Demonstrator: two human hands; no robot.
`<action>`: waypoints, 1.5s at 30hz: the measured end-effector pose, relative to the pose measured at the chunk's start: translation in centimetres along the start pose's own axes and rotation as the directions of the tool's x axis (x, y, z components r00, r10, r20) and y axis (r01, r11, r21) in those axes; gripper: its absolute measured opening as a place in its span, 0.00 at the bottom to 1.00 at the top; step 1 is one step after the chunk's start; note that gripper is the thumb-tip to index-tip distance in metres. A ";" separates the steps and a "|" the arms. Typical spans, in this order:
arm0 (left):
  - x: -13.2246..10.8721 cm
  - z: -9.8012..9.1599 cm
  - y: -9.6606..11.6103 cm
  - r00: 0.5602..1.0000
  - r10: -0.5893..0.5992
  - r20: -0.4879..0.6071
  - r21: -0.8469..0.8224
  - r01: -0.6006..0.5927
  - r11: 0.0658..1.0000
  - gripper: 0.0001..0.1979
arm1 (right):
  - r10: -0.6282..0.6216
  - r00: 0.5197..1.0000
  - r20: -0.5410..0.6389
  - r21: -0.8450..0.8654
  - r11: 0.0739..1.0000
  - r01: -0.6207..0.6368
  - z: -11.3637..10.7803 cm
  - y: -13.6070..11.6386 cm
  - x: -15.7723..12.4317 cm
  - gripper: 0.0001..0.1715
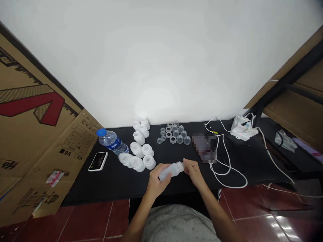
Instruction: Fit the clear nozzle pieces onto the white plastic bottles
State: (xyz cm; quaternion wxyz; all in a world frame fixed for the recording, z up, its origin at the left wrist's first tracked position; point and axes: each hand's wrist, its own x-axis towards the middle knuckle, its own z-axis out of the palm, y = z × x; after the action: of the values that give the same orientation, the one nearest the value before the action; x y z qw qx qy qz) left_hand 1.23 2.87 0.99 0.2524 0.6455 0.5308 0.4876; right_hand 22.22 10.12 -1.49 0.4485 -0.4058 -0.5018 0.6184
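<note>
My left hand (158, 179) is wrapped round the body of a frosted white baby bottle (169, 171), tilted with its neck to the right. The fingers of my right hand (193, 170) are pinched at its top end, on a clear cap (182, 165) that they partly cover. Left of my hands stand several white bottles (136, 148) in a loose group. Beyond my hands lie several clear dome caps (179, 139), pale collar rings (173, 139) and clear silicone nipples (159, 140) in rough rows on the black table (113, 188).
A water bottle with a blue cap (113, 142) and a white device with a dark screen (98, 161) are at the left, beside a big cardboard box (50, 151). White cables (228, 185) and a power strip (242, 127) lie to the right, near a pixelated dark item (205, 148). A white wall (161, 67) rises behind.
</note>
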 end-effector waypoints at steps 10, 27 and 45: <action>0.0 0.0 0.0 1.000 -0.027 -0.004 -0.023 0.027 0.999 0.12 | -0.001 0.998 0.062 0.055 0.999 -0.002 0.0 0.0 -0.1 0.35; 0.2 0.0 0.2 0.999 0.003 -0.036 -0.033 -0.004 0.999 0.14 | -0.070 0.997 0.036 0.020 0.997 0.069 0.3 -0.6 -0.1 0.34; 0.1 0.4 -0.2 0.996 0.087 -0.003 -0.079 -0.087 0.993 0.18 | 0.039 0.997 0.062 0.104 0.994 -0.045 0.0 0.0 0.2 0.34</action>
State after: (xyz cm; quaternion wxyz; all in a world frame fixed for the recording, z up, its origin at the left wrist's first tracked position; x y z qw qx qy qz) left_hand 1.46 3.14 0.71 0.2566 0.6578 0.4822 0.5187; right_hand 22.11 10.33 -1.53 0.4409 -0.3735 -0.4728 0.6652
